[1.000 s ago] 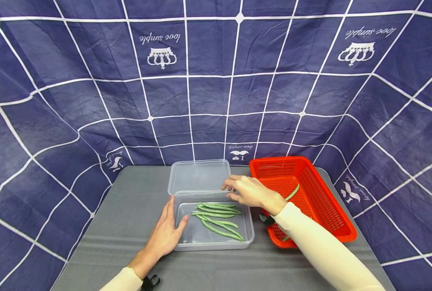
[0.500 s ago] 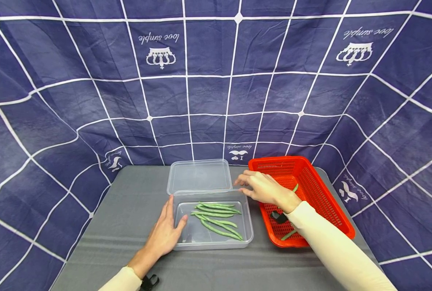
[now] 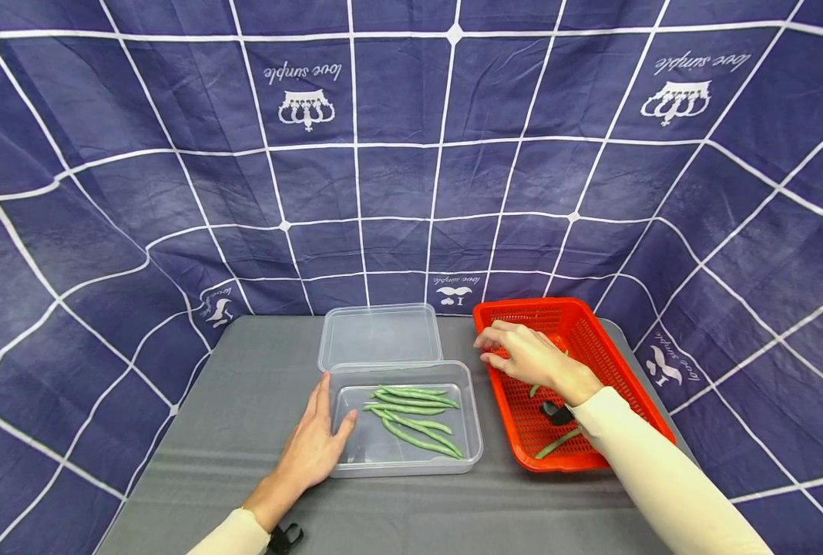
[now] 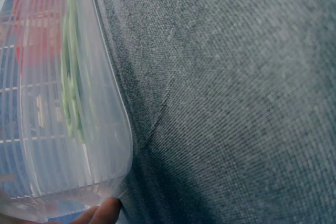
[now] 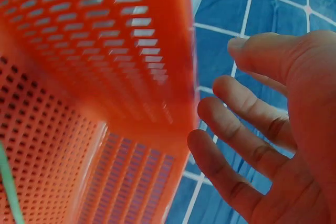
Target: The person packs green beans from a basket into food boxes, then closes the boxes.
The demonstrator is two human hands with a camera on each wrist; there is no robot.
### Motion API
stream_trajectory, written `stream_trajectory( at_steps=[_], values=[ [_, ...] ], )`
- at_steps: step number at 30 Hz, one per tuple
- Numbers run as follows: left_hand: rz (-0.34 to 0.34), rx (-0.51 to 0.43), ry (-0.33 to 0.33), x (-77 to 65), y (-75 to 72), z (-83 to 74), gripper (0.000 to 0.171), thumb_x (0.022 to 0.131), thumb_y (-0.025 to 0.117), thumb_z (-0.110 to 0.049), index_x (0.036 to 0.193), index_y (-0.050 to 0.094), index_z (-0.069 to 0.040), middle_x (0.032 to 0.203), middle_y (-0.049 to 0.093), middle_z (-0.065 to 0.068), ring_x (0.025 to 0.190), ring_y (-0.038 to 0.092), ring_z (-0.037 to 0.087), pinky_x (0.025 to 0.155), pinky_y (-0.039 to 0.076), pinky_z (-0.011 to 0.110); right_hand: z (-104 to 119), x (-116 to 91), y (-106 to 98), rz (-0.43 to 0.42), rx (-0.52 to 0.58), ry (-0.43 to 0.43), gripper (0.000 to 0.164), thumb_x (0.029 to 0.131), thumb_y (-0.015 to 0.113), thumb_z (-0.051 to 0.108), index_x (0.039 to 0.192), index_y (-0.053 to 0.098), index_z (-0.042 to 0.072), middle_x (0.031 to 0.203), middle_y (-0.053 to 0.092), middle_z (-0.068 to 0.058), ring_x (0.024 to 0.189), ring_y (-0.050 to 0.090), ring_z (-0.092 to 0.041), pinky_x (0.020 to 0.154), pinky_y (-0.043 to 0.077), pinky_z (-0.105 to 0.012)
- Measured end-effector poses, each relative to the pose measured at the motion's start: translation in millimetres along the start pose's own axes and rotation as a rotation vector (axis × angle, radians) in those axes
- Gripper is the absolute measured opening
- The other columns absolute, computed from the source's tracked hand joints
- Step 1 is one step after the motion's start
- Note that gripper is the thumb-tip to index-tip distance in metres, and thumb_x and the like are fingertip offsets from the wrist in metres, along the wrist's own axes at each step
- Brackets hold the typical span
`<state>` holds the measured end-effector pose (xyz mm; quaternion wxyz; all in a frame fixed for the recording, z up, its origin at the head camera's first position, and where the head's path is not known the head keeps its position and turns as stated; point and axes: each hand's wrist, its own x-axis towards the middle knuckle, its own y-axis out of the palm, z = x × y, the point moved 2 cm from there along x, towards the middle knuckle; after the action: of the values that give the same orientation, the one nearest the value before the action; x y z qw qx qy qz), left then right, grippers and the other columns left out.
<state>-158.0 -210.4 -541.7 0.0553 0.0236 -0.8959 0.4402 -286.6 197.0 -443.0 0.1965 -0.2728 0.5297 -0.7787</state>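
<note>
Several green beans (image 3: 411, 401) lie inside a clear plastic container (image 3: 356, 456) at the front middle. My left hand (image 3: 317, 441) rests against that container's left side, fingers straight and thumb over the rim; the left wrist view shows fingertips (image 4: 107, 211) at its wall. Over the left side of a red basket (image 3: 508, 432) is my right hand (image 3: 525, 354), its fingers loosely bent and holding nothing. In the right wrist view the fingers (image 5: 226, 119) sit beside the basket's rim. A few green beans (image 3: 557, 445) lie in the basket, partly hidden by the right arm.
Behind the container a clear lid (image 3: 380, 335) lies flat on the grey cloth-covered table (image 3: 266, 362). A blue checked curtain (image 3: 398, 185) rises at the back and both sides. Each wrist carries a black strap.
My right hand has moved rightward, from above the container's back right corner and the lid to over the basket's left side. The left hand, container and its beans have stayed put.
</note>
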Motion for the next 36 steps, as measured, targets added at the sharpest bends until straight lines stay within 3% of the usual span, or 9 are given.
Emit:
stream_trajectory(
  at_steps=[5,15,25,36],
  values=[
    [-0.002,-0.001,0.001,-0.1,-0.7,0.4,0.095,0.118,0.067,-0.045,0.186,0.016,-0.001,0.188,0.033,0.029,0.167,0.049,0.054,0.132,0.047,0.07,-12.0,-9.6,-3.0,-0.004,-0.013,0.032,0.019,0.105,0.088,0.023,0.124,0.086,0.025,0.116,0.079,0.006,0.092,0.076,-0.012,0.079,0.064,-0.042],
    [0.01,-0.003,-0.019,-1.1,-1.8,-0.1,0.096,0.118,0.066,-0.045,0.187,0.014,-0.004,0.19,0.031,0.027,0.167,0.049,0.054,0.131,0.048,0.071,-43.9,-27.7,-6.0,0.01,0.005,0.062,0.021,0.104,0.089,0.019,0.124,0.085,0.017,0.12,0.08,-0.004,0.095,0.076,-0.024,0.082,0.061,-0.04],
    [0.006,0.0,-0.014,-0.6,-0.5,0.7,0.096,0.118,0.065,-0.048,0.187,0.014,-0.005,0.19,0.031,0.027,0.167,0.049,0.054,0.13,0.048,0.071,-78.9,-47.2,-3.7,0.019,0.033,0.078,0.025,0.101,0.09,0.012,0.125,0.085,0.01,0.116,0.079,-0.006,0.106,0.08,-0.028,0.095,0.066,-0.05],
    [0.009,-0.003,-0.012,0.2,0.1,0.5,0.096,0.118,0.066,-0.046,0.187,0.013,-0.005,0.189,0.032,0.027,0.167,0.049,0.054,0.13,0.049,0.071,-111.1,-63.1,3.8,0.078,0.056,0.079,0.035,0.094,0.092,0.003,0.128,0.085,0.009,0.117,0.078,-0.009,0.101,0.072,-0.027,0.09,0.06,-0.041]
  ],
)
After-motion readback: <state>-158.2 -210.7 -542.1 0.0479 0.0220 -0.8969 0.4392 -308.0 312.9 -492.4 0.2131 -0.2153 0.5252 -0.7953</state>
